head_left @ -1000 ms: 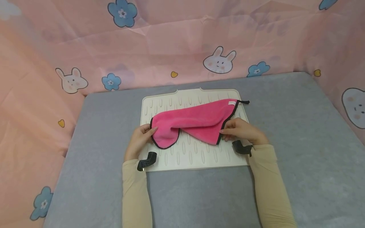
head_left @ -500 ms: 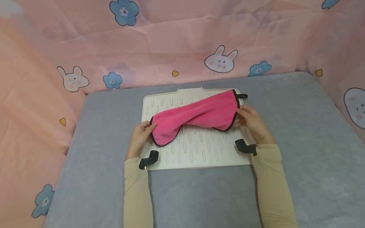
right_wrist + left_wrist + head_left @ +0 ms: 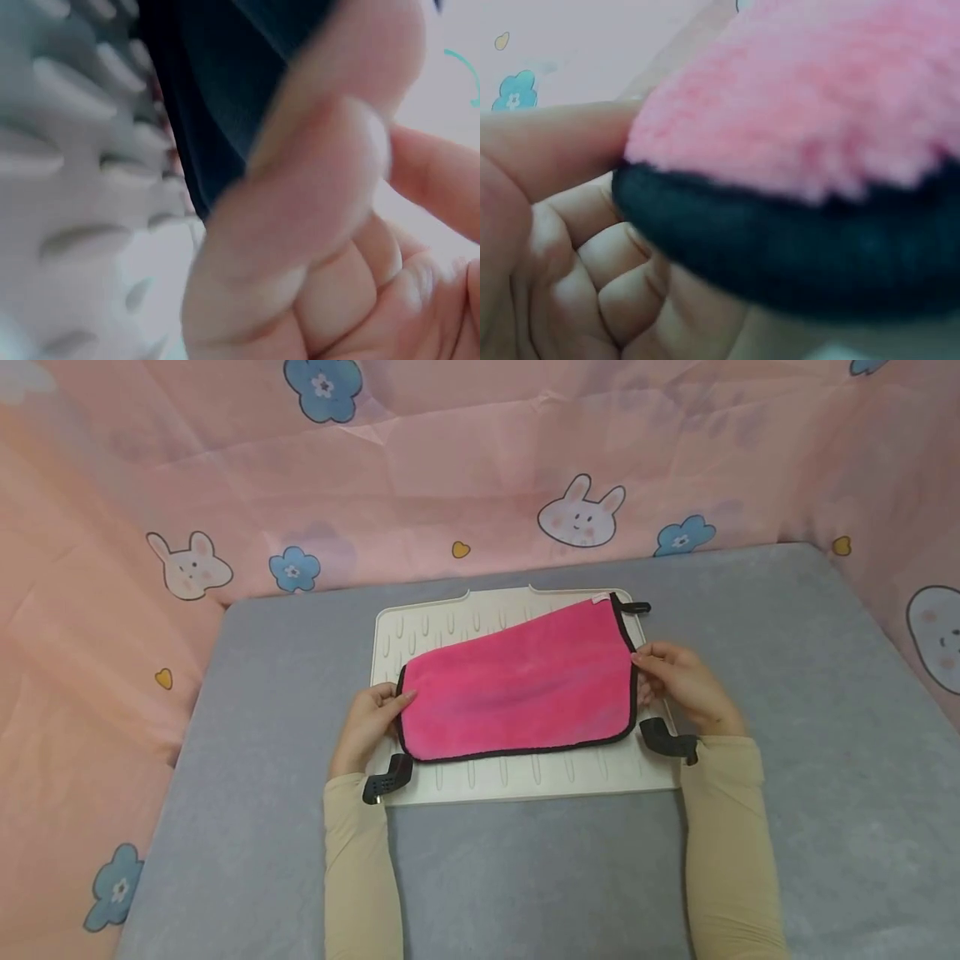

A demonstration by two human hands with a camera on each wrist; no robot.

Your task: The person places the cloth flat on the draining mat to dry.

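A pink plush towel [image 3: 517,685] with black edging is stretched between both hands over a cream ridged mat [image 3: 465,781]. My left hand [image 3: 366,727] pinches its left edge between thumb and fingers. In the left wrist view, the thumb lies on the pink pile and the other fingers curl beneath the black trim [image 3: 780,240]. My right hand [image 3: 686,685] pinches the right edge below the top corner. Fingers [image 3: 300,195] curl beside the dark edging in the right wrist view. From the towel's top right corner sticks out a black hanging loop [image 3: 636,607], near a small white label [image 3: 601,598].
The mat lies on a grey table [image 3: 540,877]. Behind and along the sides hangs a pink printed curtain [image 3: 420,468] with rabbits and flowers. A black wrist device [image 3: 388,778] sits at the left sleeve, and another black device [image 3: 667,742] at the right one.
My right hand has moved right and slightly up with the towel's edge. The towel, folded and bunched before, now lies spread out nearly flat. My left hand has stayed almost in place.
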